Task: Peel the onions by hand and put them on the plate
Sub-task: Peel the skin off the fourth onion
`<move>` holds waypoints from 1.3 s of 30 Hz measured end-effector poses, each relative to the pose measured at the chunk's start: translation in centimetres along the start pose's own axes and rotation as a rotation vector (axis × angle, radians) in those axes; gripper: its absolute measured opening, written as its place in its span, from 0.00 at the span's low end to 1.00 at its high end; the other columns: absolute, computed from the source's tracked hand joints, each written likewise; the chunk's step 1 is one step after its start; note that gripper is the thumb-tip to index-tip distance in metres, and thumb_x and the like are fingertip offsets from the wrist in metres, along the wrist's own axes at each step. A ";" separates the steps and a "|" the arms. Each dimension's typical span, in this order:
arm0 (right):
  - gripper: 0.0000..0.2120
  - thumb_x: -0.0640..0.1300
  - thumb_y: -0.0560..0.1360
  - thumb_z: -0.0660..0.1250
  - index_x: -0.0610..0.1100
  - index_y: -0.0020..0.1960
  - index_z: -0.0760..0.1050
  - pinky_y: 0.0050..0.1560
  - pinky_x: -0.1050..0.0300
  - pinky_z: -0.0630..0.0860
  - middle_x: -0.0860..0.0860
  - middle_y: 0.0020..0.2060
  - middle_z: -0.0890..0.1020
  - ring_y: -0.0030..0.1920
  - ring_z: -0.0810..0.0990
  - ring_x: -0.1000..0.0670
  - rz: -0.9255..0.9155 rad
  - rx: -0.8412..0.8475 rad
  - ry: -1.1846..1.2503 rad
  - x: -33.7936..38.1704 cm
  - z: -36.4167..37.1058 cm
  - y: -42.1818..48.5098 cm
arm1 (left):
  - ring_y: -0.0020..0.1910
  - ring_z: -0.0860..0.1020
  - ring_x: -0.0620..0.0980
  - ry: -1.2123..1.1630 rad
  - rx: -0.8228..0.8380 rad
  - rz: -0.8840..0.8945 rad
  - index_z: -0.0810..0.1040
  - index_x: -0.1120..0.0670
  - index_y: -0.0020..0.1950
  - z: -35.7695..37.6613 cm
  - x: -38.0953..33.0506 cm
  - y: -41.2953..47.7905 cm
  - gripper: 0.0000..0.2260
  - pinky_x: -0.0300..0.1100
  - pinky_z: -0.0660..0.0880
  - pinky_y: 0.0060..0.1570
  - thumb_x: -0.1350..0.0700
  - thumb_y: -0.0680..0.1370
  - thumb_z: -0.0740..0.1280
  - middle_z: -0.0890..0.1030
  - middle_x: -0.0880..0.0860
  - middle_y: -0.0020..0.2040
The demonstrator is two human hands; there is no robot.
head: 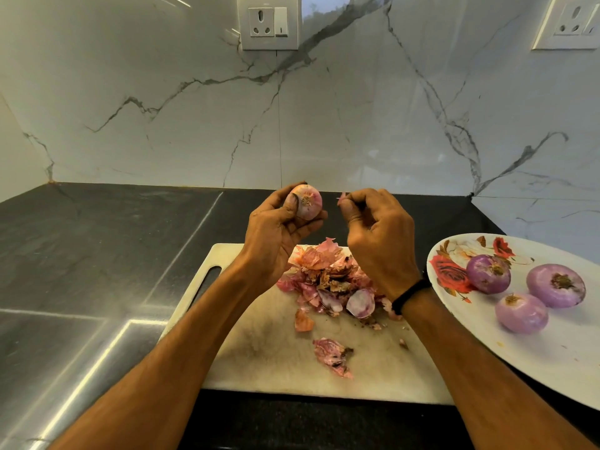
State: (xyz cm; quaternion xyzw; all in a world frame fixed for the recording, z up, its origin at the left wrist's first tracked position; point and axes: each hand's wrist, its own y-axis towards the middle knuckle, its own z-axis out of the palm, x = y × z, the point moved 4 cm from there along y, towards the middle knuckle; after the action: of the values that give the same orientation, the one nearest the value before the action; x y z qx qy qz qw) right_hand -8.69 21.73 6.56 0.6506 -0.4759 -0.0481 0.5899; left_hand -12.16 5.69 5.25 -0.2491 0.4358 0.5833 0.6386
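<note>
Over the board's (259, 352) far edge, seemingly, left grip (279, 225) holds onion (308, 203).

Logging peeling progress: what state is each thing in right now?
Held onion: gripped in the left hand, root end toward camera.
Right hand: pinches a skin scrap.
Three plate onions: peeled, resting on the flowered plate.
Peel pile: loose on the cutting board.

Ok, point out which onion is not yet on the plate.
The pale pink round onion held in the left hand, above the white cutting board. The other three purple onions lie on the floral white plate.
</note>
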 end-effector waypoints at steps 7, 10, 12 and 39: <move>0.24 0.47 0.74 0.74 0.48 0.69 0.75 0.58 0.71 0.68 0.47 0.57 0.74 0.59 0.73 0.50 -0.039 0.101 -0.050 0.0 0.8 -0.1 | 0.51 0.83 0.55 0.062 0.023 0.003 0.76 0.58 0.65 -0.1 0.1 0.0 0.14 0.46 0.82 0.51 0.56 0.82 0.61 0.79 0.61 0.60; 0.24 0.40 0.73 0.75 0.49 0.68 0.75 0.60 0.71 0.69 0.46 0.57 0.74 0.59 0.72 0.51 -0.102 0.121 -0.033 0.1 0.9 -0.2 | 0.45 0.81 0.53 0.093 0.062 0.002 0.76 0.59 0.66 0.2 0.3 -0.1 0.16 0.45 0.82 0.49 0.53 0.83 0.59 0.79 0.62 0.57; 0.25 0.40 0.73 0.75 0.49 0.69 0.75 0.61 0.70 0.70 0.45 0.57 0.74 0.59 0.72 0.51 -0.112 0.165 -0.007 0.2 1.2 -0.2 | 0.45 0.78 0.54 0.103 0.070 -0.001 0.76 0.59 0.67 0.3 0.3 -0.1 0.16 0.43 0.82 0.47 0.53 0.84 0.58 0.79 0.62 0.56; 0.19 0.38 0.74 0.73 0.42 0.64 0.77 0.61 0.60 0.77 0.47 0.56 0.83 0.57 0.81 0.50 -0.050 0.072 0.111 0.8 0.7 -0.1 | 0.47 0.82 0.52 0.165 0.084 0.045 0.75 0.61 0.68 0.1 0.5 0.2 0.23 0.42 0.81 0.45 0.50 0.76 0.64 0.79 0.62 0.59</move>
State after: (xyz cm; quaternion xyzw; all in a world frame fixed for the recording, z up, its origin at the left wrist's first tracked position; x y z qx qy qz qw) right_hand -8.65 20.72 6.65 0.6849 -0.4273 -0.0095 0.5901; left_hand -12.36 6.10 4.97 -0.2593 0.5165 0.5562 0.5973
